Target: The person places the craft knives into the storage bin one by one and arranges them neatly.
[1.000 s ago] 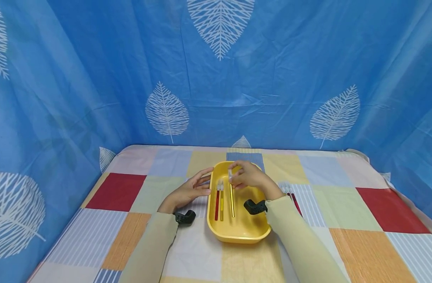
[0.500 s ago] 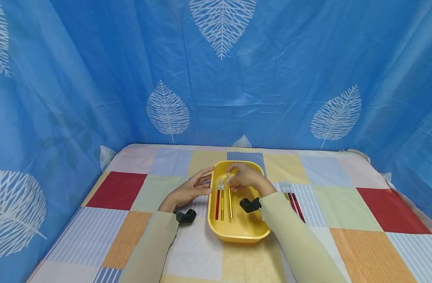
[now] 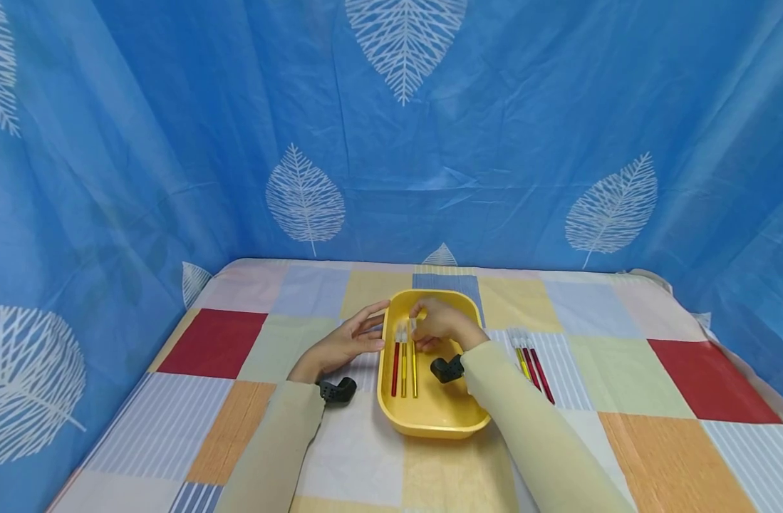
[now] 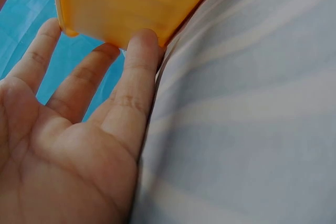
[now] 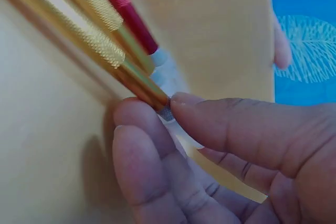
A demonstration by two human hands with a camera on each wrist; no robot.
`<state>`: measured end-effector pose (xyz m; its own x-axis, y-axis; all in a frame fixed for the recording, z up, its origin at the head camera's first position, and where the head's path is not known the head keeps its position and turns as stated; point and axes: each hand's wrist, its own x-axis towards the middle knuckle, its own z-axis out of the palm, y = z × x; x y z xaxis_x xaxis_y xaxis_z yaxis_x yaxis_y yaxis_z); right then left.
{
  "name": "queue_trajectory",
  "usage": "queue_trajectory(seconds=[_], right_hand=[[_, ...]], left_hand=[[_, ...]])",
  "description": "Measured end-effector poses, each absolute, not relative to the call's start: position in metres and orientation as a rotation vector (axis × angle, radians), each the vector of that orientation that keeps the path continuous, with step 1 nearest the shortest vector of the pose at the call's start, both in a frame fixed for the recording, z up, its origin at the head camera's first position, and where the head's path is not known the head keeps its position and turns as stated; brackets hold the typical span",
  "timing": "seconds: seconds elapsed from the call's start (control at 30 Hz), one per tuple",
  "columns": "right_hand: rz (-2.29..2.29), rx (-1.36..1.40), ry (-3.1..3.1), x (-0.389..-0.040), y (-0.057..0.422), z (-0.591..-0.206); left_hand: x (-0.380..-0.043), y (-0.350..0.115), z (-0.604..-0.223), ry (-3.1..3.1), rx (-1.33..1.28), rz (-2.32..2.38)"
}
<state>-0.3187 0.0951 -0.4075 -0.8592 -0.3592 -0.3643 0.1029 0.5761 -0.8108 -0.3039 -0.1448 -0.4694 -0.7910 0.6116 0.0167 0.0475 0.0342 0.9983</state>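
My right hand (image 3: 447, 322) pinches a gold craft knife (image 3: 415, 374) between thumb and fingers, near its clear cap. In the right wrist view the knurled gold handle (image 5: 68, 19) of this knife slants up to the left, close beside the others. Another gold craft knife (image 3: 403, 372) and a red craft knife (image 3: 395, 370) lie side by side in a yellow tray (image 3: 439, 420). My left hand (image 3: 340, 349) has its fingers spread, the tips touching the tray's left outer wall (image 4: 121, 9) in the left wrist view.
Several more craft knives (image 3: 538, 367), red and gold with clear caps, lie on the patchwork tablecloth (image 3: 340, 456) right of the tray, by my right forearm. A blue curtain (image 3: 494, 142) with white leaves hangs behind and at both sides.
My right hand has lowered the gold craft knife and shifted it left, alongside the two in the tray. My left hand stays at the tray's left side.
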Motion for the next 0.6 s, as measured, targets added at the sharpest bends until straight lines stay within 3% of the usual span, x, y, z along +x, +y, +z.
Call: queue_trajectory(seconds=[0.6], right_hand=[[-1.203,-0.154,2.344,-0.3231,0.0895,-0.4136]], left_hand=[[-0.3048,-0.1442,-0.4693,1.915,0.639,1.801]])
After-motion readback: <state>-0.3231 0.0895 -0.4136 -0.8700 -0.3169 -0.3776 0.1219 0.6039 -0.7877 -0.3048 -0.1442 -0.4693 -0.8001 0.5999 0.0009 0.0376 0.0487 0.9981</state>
